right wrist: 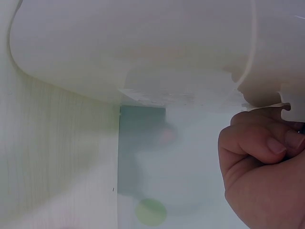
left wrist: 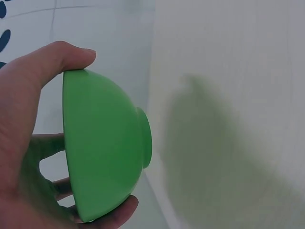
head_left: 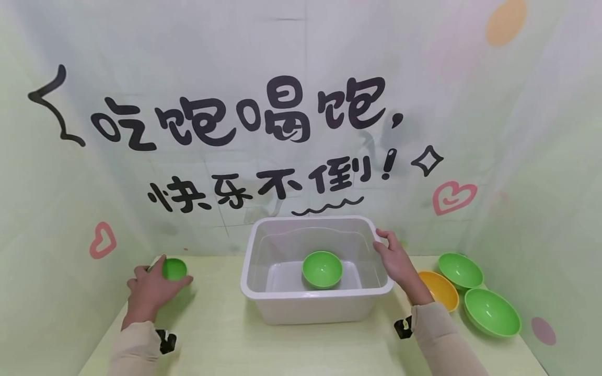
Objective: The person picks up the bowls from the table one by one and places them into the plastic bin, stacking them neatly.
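Observation:
My left hand (head_left: 152,287) holds a small green bowl (head_left: 175,269) at the left of the table. In the left wrist view the thumb lies on one edge of this bowl (left wrist: 102,143) and fingers reach round the opposite edge; its base faces the table, with a shadow beside it. My right hand (head_left: 397,261) grips the right rim of a white plastic basin (head_left: 320,308). In the right wrist view its fingers (right wrist: 255,143) curl at the rim, beside the basin's outer wall (right wrist: 119,57). Another green bowl (head_left: 322,270) sits inside the basin.
To the right, behind my right forearm, stand a yellow bowl (head_left: 441,291) and two green bowls, one farther back (head_left: 461,271) and a larger one (head_left: 492,312) nearer. Printed cloth walls (head_left: 282,47) enclose the pale table (head_left: 211,344) at the back and sides.

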{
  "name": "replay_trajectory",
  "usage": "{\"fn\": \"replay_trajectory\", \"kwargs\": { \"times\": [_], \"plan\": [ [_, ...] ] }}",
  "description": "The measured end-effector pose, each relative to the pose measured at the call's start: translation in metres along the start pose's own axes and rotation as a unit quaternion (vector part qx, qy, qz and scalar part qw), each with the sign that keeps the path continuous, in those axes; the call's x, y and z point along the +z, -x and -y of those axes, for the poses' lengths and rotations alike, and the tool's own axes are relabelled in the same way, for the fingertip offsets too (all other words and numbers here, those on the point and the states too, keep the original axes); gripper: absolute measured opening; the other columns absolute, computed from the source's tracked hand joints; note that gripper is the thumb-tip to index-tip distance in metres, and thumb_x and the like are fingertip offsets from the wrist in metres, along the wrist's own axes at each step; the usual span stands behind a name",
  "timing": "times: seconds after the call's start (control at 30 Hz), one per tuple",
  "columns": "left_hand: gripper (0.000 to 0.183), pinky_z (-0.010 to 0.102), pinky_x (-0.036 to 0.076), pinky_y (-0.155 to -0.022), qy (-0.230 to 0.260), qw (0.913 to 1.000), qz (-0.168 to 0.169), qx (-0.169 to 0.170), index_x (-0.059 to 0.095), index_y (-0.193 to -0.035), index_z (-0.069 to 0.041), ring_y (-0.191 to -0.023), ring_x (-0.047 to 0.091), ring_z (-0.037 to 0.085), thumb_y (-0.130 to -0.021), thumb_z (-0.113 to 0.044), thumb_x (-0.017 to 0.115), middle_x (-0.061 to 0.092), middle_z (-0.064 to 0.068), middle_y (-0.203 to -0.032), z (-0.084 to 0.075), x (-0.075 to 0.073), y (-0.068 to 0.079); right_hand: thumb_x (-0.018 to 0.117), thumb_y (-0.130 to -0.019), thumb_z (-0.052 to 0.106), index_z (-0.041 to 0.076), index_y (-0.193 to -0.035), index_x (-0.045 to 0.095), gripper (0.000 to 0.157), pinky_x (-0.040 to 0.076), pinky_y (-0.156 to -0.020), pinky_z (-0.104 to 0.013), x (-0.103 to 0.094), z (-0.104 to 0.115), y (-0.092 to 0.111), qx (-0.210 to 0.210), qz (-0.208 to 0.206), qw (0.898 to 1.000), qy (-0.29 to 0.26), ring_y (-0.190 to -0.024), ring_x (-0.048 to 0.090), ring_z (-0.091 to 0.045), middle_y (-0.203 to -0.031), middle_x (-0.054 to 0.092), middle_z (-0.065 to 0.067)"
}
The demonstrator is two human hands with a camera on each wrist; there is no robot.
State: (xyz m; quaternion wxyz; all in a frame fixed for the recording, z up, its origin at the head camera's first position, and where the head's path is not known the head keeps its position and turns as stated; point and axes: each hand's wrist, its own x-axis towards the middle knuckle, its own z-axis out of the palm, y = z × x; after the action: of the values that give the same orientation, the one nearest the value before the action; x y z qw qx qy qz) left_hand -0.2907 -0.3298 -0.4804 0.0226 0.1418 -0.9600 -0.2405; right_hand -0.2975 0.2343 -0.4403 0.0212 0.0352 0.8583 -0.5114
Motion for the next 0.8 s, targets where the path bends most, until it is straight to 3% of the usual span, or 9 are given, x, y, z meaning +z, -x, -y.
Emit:
{"fn": "replay_trajectory", "kwargs": {
  "times": [0.3,0.57,0.8],
  "plan": [
    [0.111,0.061,0.049,-0.058,-0.013,0.9987,-0.035,0.034,0.023,-0.162,-0.01,-0.115,0.03,0.063,-0.08,-0.069,0.07,0.022,0.044,-0.145,-0.02,-0.011,0.01,0.04,-0.109,0.035,0.012,-0.156,0.03,0.054,0.05,-0.107,-0.055,0.0,0.001,0.0,0.002,0.0,1.0,0.006,-0.128,0.056,-0.04,-0.162,0.037,-0.02],
    [0.11,0.071,0.049,-0.066,-0.038,0.995,-0.054,0.075,0.028,-0.16,-0.012,-0.117,0.033,0.064,-0.079,-0.074,0.067,0.025,0.041,-0.147,-0.045,-0.024,0.017,0.04,-0.109,0.034,0.012,-0.156,0.03,0.053,0.05,-0.107,-0.055,0.0,-0.001,0.0,0.002,-0.002,1.0,0.0,-0.126,0.057,-0.04,-0.161,0.038,-0.02],
    [0.106,0.072,0.049,-0.066,-0.059,0.9893,-0.076,0.11,0.034,-0.158,-0.012,-0.119,0.037,0.062,-0.079,-0.077,0.064,0.03,0.038,-0.147,-0.071,-0.038,0.028,0.04,-0.109,0.035,0.012,-0.156,0.03,0.054,0.053,-0.104,-0.054,0.0,-0.002,0.0,-0.001,-0.003,1.0,-0.003,-0.124,0.058,-0.039,-0.16,0.039,-0.021]
  ]
}}
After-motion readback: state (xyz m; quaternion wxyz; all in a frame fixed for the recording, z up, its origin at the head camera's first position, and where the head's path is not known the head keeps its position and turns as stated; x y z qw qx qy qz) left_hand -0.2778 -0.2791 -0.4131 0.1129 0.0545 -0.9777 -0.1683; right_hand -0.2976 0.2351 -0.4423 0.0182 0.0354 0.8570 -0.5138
